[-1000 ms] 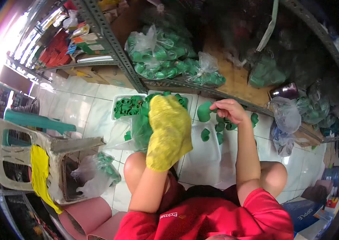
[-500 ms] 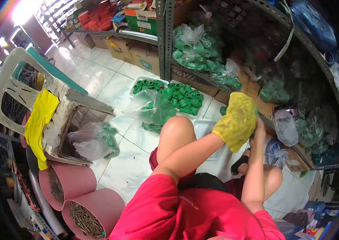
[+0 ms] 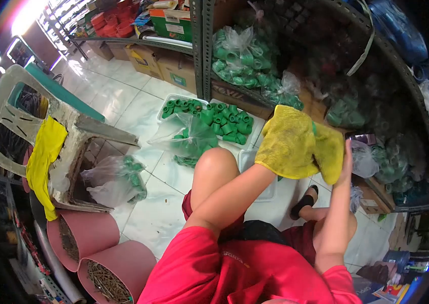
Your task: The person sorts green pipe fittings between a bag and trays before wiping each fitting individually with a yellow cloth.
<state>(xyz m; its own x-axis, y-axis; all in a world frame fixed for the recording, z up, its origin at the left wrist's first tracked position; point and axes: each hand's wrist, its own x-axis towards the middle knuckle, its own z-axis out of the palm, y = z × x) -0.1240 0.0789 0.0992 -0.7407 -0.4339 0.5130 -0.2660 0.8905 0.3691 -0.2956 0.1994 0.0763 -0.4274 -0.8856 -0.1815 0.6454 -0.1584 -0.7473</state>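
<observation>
A dirt-smudged yellow cloth covers my left hand, hiding its fingers, and spreads across to my right hand. My right hand grips the cloth's right part; its thumb side shows along the edge, while the other fingers are hidden. At the cloth's upper fold a small bit of a green fitting peeks out, mostly covered. Below the cloth, a clear plastic tray sits on the floor between my legs. Farther off, green pipe fittings fill two shallow trays, beside an open plastic bag with more of them.
At left stands a worn plastic chair with a yellow cloth over it. Pink buckets of screws lie near my left side. Another plastic bag rests on the floor. Metal shelving with bagged green fittings rises ahead and right.
The yellow cloth has opened out from a bunched shape and now spreads wider toward the right. My right hand has moved up and right, away from my left. The view has shifted slightly.
</observation>
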